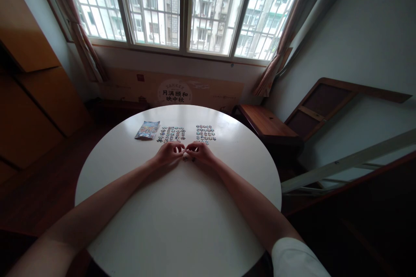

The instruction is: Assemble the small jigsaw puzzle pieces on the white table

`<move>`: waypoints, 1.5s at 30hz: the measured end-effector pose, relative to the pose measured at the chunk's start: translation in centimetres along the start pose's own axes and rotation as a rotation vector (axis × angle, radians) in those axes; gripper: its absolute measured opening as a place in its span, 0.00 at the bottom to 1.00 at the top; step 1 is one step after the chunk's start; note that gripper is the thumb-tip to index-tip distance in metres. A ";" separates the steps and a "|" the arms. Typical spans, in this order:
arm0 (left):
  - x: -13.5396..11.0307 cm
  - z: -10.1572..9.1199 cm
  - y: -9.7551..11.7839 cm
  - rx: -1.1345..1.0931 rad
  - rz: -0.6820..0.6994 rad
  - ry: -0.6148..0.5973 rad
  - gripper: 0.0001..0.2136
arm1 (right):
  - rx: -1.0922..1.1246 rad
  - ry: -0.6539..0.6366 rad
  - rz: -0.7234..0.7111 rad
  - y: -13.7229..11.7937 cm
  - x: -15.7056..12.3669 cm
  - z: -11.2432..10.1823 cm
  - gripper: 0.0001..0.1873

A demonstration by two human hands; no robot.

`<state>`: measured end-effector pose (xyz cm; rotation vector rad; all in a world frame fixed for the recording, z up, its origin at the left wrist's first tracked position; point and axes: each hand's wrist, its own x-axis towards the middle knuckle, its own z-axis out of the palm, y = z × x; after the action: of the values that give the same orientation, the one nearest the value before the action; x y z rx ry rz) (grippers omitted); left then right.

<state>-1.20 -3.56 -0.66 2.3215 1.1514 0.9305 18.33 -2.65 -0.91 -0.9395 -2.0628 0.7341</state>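
Over the middle of the round white table (pixel 175 216), my left hand (pixel 168 152) and my right hand (pixel 201 152) meet fingertip to fingertip. Each is closed in a pinch on a small jigsaw puzzle piece (pixel 185 150), mostly covered by the fingers. Just below the fingertips lie a few loose puzzle pieces (pixel 189 159). Beyond my left hand, a group of puzzle pieces (pixel 172 133) is laid out in rows. A second group of puzzle pieces (pixel 206 132) lies past my right hand. The pieces look small and multicoloured; their pictures are too small to read.
A colourful printed packet or sheet (pixel 147 130) lies left of the pieces. Beyond the table are a long printed cardboard panel (pixel 130 88) and a barred window (pixel 188 8). A wooden bench (pixel 269 121) stands at the right, orange cabinets (pixel 39 108) at the left.
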 end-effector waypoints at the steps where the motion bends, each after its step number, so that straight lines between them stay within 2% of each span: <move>1: 0.0 0.0 0.0 -0.004 0.002 0.001 0.08 | -0.002 -0.001 0.001 0.0 0.0 0.0 0.08; 45: 0.0 0.1 -0.3 0.054 0.020 -0.006 0.10 | 0.017 -0.008 0.020 0.7 0.1 0.1 0.10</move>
<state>-1.30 -3.40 -0.95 2.3805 1.1667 0.9096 18.44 -2.20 -1.48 -0.9505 -2.0537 0.7656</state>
